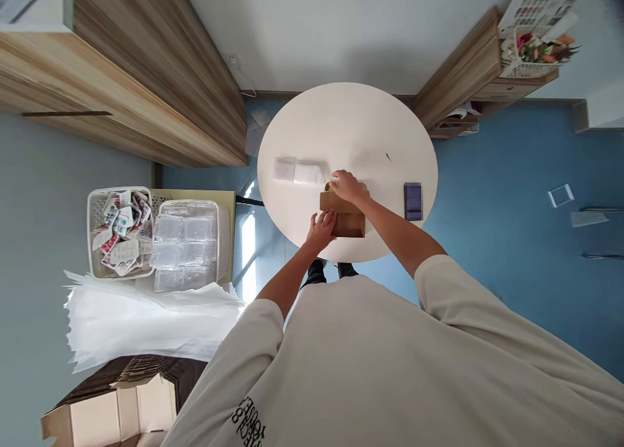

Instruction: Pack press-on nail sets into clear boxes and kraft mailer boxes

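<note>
A brown cardboard box [347, 221] sits on the round white table [351, 122] near its front edge. My left hand [322, 227] presses against the box's left side with its fingers curled on the edge. My right hand [348, 186] is closed over the box's far top edge, with something small and white showing at its fingertips. Just left of the box lie two clear plastic cases [297, 171] on the tabletop. A dark purple flat object [413, 201] lies to the right of the box.
At the left stand a white basket of small packets [117, 229], a basket of clear plastic cases [188, 242], a stack of white sheets [146, 317] and folded cartons [121, 401]. Wooden cabinets [146, 76] flank the table. Blue floor lies all around.
</note>
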{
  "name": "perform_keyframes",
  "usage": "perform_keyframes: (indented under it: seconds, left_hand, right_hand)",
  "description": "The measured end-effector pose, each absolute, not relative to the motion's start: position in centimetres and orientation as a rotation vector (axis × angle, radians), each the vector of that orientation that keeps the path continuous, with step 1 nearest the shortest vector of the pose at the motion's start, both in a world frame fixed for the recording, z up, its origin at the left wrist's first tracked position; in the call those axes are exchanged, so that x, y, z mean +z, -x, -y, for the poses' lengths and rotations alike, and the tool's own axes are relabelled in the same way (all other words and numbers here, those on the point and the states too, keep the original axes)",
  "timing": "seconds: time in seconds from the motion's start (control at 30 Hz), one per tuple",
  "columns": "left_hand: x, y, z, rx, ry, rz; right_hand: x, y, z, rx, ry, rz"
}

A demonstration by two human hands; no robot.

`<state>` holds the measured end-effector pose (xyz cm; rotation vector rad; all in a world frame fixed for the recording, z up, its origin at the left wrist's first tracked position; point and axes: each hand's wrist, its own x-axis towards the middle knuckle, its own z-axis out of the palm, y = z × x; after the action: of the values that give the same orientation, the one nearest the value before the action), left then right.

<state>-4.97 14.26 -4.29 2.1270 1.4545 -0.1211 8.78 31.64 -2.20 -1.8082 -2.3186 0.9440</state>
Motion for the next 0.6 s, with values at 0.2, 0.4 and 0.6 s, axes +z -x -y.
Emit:
perform_keyframes:
  seconds: [0.2,0.4,0.6]
  left_hand:
    - [-4.7,5.3,-14.1,-0.145,-2.139,-1.447]
    - [-4.8,5.6,-14.0,-0.142,-2.148,-1.443]
    - [-4.5,5.4,-14.3,-0.179,-2.116,-1.436]
  right_hand:
    - [-5.7,-4.8,-36.8,0.992,1.754,2.418]
    - [-7.8,-2.3,-39.1,1.054,1.7,2.501]
    - [-9.0,-1.6,-39.4,1.031,1.651,2.509]
